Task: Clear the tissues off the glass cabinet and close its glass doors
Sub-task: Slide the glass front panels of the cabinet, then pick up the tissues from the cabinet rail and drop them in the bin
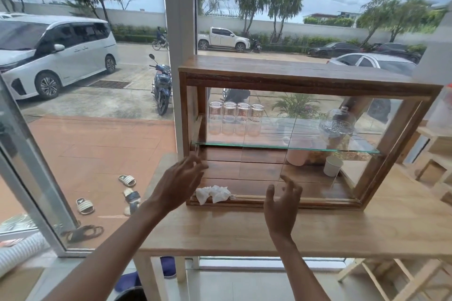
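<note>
A wood-framed glass cabinet [310,80] stands on a light wooden table [318,230] by the window. Crumpled white tissues [212,193] lie on the cabinet's bottom front rail at the left. A sliding glass door [308,166] sits partway along the front, its left edge near the middle. My left hand [179,183] hovers at the cabinet's lower left corner, just left of the tissues, fingers spread and holding nothing. My right hand [281,205] is raised in front of the bottom rail, right of the tissues, fingers apart and empty.
Inside, several upturned glasses [234,118] stand on the glass shelf [269,144], with a glass dome [337,122] at the right. A pink cup [297,156] and a white cup [333,165] sit below. Wooden racks [437,154] stand to the right.
</note>
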